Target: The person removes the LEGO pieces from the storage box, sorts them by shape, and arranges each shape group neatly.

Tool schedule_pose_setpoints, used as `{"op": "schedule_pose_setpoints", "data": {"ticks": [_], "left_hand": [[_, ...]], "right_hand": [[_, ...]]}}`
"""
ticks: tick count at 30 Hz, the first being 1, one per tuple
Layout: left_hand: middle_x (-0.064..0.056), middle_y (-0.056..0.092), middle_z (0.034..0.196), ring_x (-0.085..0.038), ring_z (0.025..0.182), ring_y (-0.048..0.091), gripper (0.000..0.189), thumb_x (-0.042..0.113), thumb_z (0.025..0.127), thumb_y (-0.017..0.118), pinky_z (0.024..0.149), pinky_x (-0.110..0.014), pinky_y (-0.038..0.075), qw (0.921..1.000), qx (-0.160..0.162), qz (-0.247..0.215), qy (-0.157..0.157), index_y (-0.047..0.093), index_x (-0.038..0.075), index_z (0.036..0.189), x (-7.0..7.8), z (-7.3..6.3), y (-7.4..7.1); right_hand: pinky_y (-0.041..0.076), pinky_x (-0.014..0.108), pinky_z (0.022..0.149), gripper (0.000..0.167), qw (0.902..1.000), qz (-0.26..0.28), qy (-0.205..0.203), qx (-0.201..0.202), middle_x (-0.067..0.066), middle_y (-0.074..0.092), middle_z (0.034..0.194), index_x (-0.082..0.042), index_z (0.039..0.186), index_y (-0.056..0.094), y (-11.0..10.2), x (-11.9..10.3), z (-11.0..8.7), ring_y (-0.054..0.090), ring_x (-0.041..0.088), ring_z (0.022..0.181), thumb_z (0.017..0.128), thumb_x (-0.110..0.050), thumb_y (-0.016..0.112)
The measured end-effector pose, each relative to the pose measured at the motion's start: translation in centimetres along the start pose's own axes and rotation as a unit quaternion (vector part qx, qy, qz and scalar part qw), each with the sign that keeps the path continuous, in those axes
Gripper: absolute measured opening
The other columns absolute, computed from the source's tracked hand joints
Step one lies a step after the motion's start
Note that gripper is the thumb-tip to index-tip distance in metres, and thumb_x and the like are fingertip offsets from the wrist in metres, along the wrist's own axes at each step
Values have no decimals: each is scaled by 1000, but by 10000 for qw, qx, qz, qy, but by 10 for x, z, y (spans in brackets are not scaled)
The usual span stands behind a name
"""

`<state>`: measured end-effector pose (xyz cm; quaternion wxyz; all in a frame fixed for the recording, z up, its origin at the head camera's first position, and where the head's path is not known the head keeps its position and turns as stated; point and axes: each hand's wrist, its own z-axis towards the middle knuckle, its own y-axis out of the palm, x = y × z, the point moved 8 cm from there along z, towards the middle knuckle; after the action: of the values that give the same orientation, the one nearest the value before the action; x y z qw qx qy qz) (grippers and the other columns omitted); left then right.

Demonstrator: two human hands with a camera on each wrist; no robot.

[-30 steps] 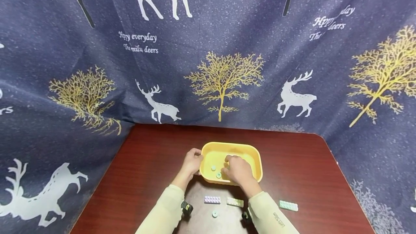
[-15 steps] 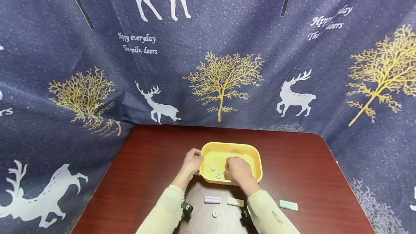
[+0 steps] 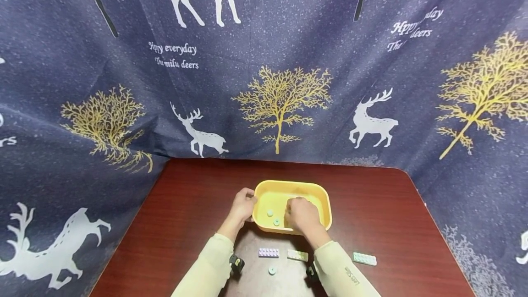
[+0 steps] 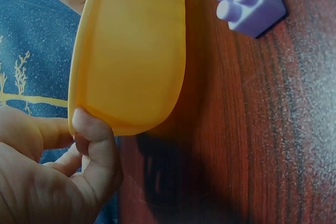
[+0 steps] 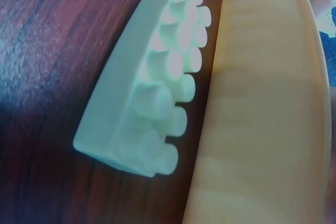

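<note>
My left hand [image 3: 242, 205] pinches the left end of a yellow plastic basin [image 3: 268, 191]; in the left wrist view its thumb and fingers grip the rim. My right hand [image 3: 304, 214] reaches over the near rim into the basin, its fingers bent downward. Its fingertips are hidden behind the hand, so I cannot tell what they hold. Two small pale green round pieces, one [image 3: 270, 213] farther back and one [image 3: 276, 222] nearer, lie on the basin floor left of the right hand.
In front of the basin lie a purple studded building block [image 3: 268, 253] and a pale yellow-green one [image 3: 297, 255]. A mint-green block [image 3: 365, 258] is farther right. Closer to me sits another small round piece [image 3: 272, 270]. A patterned cloth [image 3: 255, 35] hangs behind the brown table [image 3: 198, 178].
The right hand's fingers, spread over the basin a second ago, have bent and drawn together, lower in the basin. The left hand keeps its grip on the rim.
</note>
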<state>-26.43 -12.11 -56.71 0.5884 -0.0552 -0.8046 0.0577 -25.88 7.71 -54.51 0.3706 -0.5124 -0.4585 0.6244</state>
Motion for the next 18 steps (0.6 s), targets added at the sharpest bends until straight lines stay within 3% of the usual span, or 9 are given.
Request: {"op": "schedule_pose_setpoints", "data": {"ticks": [9, 18], "left_hand": [[-28, 59, 107, -22, 61, 58, 31, 8, 103, 52, 40, -21, 46, 10000, 38, 79, 27, 52, -4, 132, 1, -2, 0], [-26, 60, 105, -18, 54, 54, 28, 7, 103, 51, 38, -21, 44, 10000, 37, -7, -9, 52, -3, 129, 2, -1, 0]], "right_hand": [[56, 42, 57, 2, 9991, -8, 28, 411, -1, 64, 82, -22, 83, 72, -13, 2, -5, 66, 26, 71, 82, -24, 74], [57, 44, 59, 10, 9986, 62, 187, 486, 0, 66, 87, -21, 91, 76, -22, 0, -14, 68, 29, 74, 83, -27, 74]]}}
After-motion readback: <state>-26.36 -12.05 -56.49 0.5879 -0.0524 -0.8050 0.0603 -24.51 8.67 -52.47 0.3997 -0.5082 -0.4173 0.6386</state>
